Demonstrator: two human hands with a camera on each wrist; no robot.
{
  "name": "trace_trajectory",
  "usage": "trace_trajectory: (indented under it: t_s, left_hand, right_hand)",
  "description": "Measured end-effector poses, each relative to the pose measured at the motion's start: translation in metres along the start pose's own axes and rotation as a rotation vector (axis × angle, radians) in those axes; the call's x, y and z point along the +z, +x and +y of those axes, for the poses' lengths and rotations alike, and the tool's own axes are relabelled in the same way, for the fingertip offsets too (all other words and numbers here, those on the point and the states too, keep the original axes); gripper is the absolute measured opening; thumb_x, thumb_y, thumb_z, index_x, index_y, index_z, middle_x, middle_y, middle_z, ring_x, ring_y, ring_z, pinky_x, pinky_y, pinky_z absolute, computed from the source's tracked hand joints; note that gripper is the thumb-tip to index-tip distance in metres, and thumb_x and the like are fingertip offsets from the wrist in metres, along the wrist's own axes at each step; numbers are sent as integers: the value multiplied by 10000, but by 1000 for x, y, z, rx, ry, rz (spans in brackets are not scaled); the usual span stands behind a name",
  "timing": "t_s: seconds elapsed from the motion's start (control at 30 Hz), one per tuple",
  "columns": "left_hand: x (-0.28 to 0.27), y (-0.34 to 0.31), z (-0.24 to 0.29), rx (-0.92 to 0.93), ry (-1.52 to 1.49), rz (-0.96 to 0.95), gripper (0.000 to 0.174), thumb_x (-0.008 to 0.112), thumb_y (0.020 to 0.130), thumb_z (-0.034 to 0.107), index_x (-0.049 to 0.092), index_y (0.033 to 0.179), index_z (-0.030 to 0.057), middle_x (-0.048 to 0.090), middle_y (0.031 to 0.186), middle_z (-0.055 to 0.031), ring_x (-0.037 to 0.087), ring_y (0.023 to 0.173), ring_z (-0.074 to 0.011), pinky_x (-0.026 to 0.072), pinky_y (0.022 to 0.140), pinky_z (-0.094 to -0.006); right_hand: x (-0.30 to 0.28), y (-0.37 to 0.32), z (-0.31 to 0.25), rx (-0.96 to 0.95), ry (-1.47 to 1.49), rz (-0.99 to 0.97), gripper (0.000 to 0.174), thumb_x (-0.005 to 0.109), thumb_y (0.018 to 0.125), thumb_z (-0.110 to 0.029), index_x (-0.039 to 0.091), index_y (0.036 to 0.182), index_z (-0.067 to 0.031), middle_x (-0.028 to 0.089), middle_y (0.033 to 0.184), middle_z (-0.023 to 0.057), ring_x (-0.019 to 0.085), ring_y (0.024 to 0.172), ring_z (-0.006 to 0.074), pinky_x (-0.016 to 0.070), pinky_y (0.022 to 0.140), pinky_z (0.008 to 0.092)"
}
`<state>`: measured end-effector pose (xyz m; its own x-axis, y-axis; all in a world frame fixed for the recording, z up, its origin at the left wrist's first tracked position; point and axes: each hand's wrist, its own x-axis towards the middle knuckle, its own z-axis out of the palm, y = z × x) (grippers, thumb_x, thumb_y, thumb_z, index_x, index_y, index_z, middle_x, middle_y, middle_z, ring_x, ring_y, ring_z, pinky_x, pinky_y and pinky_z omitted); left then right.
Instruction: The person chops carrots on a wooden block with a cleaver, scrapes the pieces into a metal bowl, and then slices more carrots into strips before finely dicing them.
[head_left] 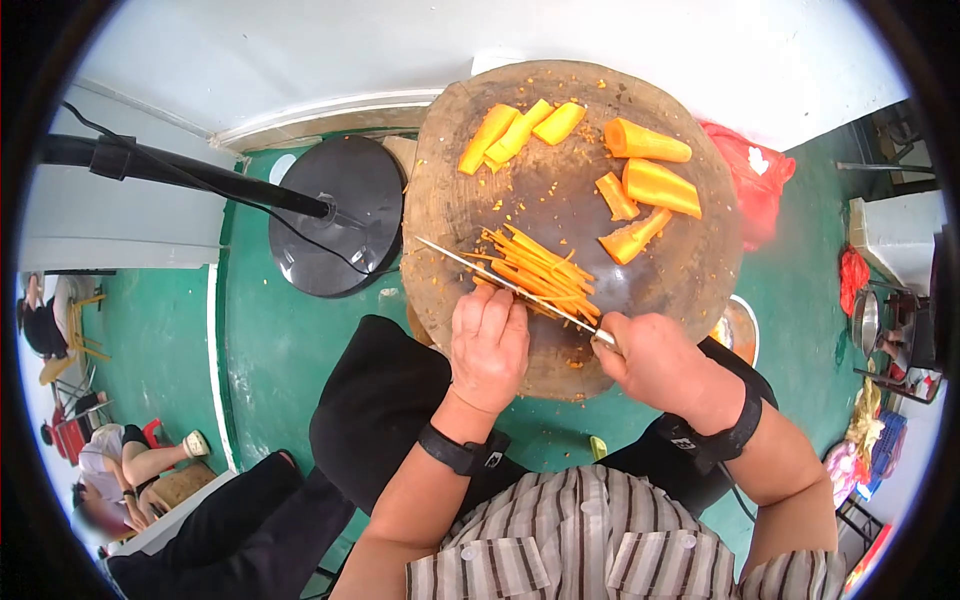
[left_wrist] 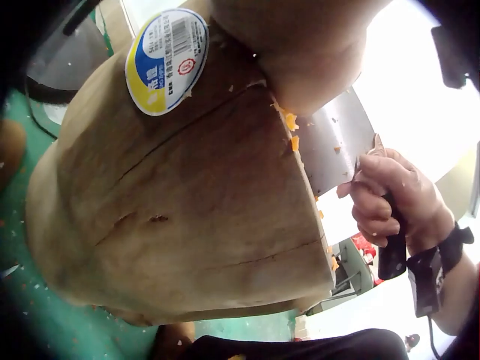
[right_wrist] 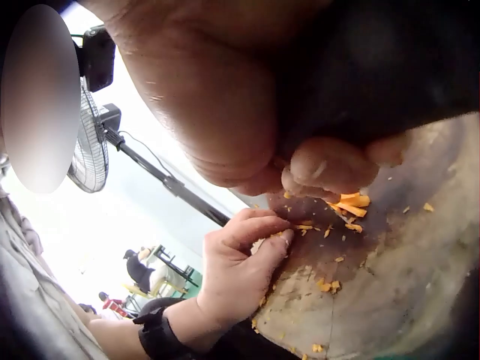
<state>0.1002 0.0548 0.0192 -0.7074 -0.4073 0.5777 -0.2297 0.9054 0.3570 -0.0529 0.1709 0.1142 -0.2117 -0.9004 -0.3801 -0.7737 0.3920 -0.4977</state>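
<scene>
Carrot strips (head_left: pixel 540 268) lie in a pile on the round wooden block (head_left: pixel 450 130), along the far side of a knife (head_left: pixel 455 257). My right hand (head_left: pixel 665 365) grips the knife's handle; in the left wrist view the same hand (left_wrist: pixel 397 195) is wrapped round the dark handle, below the broad blade (left_wrist: pixel 330 139). My left hand (head_left: pixel 488 345) has bent fingertips against the blade's near side, over carrot that they mostly hide. In the right wrist view the left hand's (right_wrist: pixel 232 274) thumb and fingers pinch together at the block, near carrot bits (right_wrist: pixel 352 206).
Carrot chunks (head_left: pixel 655 187) sit at the block's far right and flat carrot pieces (head_left: pixel 490 140) at its far left. Left of the block stands a black round base (head_left: pixel 340 215) with a pole. A red bag (head_left: pixel 750 180) and a bowl (head_left: pixel 740 330) are at the right.
</scene>
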Motion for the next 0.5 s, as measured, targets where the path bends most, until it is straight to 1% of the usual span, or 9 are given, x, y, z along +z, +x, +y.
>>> trace_trajectory:
  t_s: [0.1,0.17,0.23,0.3,0.37,0.43,0.5]
  left_hand:
    - [-1,6,0,17,-14,32,252,643,631,-23,580,873,-54,547,981,-152,526,960,-325,458,823,-432]
    - [-2,3,0,-5,-31,22,228,646,644,-27,580,862,-35,546,980,-143,528,951,-315,451,811,-426]
    - [-6,4,0,-12,-53,26,248,657,643,-28,593,883,-29,556,975,-140,538,943,-322,439,816,-424]
    - [-7,5,0,-7,-80,32,269,668,642,-30,606,904,-23,566,969,-137,547,935,-329,428,820,-423]
    - [-7,5,-2,-11,-68,17,288,670,655,3,608,936,-9,562,989,-134,537,963,-320,401,848,-427]
    - [-9,10,0,4,-43,0,295,666,657,14,609,946,-7,560,1012,-129,528,986,-316,391,868,-431]
    - [-8,13,1,24,-23,-23,303,662,659,26,611,956,-4,559,1035,-125,519,1008,-312,381,888,-435]
  right_hand:
    - [1,-6,2,-7,45,60,226,580,838,-210,535,811,10,587,657,224,595,660,408,481,601,475]
    - [-4,-12,1,-11,70,86,216,583,836,-203,534,811,6,580,651,228,589,659,414,474,594,478]
    - [-15,-23,-4,51,155,196,169,586,822,-138,532,805,21,538,639,250,547,652,441,449,575,456]
    - [-19,-29,-2,78,134,193,166,585,822,-132,530,805,23,535,635,252,547,652,443,448,572,452]
    - [-19,-35,0,98,115,187,164,584,823,-127,528,805,26,532,630,254,546,652,444,447,569,449]
    - [-13,-39,2,69,84,197,171,576,823,-170,534,807,-5,563,637,236,575,650,424,459,593,490]
    - [-10,-41,2,77,110,205,176,576,824,-176,532,801,-7,564,637,235,576,646,423,462,591,487]
